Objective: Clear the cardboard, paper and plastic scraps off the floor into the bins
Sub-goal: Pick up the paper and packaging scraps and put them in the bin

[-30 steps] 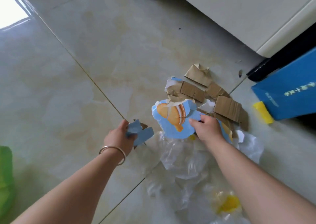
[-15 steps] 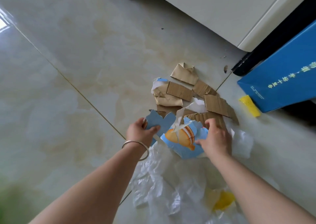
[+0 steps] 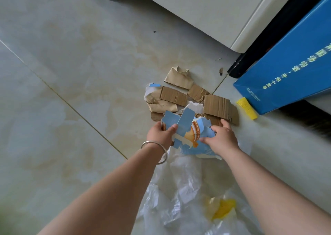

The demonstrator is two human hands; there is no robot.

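Left hand (image 3: 161, 136) pinching blue scraps (image 3: 180, 122), right hand (image 3: 221, 138) gripping printed blue card (image 3: 194, 136), both touching mid-frame. Brown cardboard (image 3: 197, 98) on floor (image 3: 80, 73) at 12 o'clock; clear plastic (image 3: 180, 199) at 6; blue box (image 3: 286, 69) at 2.

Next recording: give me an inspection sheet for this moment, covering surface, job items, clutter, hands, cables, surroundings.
Surface: pale tiled floor, stained.
Job's things: brown cardboard scraps piled; blue printed carton pieces being gathered; clear plastic bags beneath the arms.
Clutter: yellow piece beside the blue bin; crumbs near the wall.
Hands: left hand pinches a blue piece; right hand grips the printed carton.
Cables: nothing seen.
Surroundings: white cabinet.
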